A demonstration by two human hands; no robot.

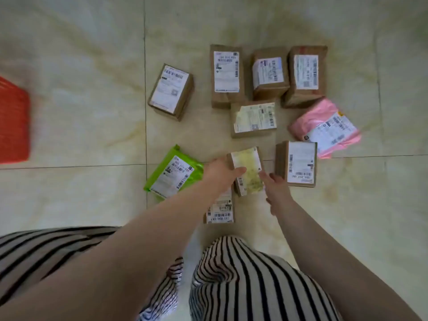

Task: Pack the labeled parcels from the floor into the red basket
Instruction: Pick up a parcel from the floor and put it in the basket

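Several labeled parcels lie on the tiled floor. My left hand (221, 173) grips a small brown box with a yellowed label (249, 170), thumb across its top, holding it slightly above the floor. My right hand (276, 189) is beside that box with fingers apart, its fingertips touching the box's right edge. Under my left wrist lies another small box (221, 210). A green bag parcel (172, 174) lies to the left. Only a corner of the red basket (14, 121) shows at the far left edge.
Further out lie several brown boxes (227, 75), one apart at the left (171, 91), a flat box (253, 119), a pink bag parcel (326, 127) and a box (298, 163) right of my hands. My striped trouser legs (243, 279) fill the bottom.
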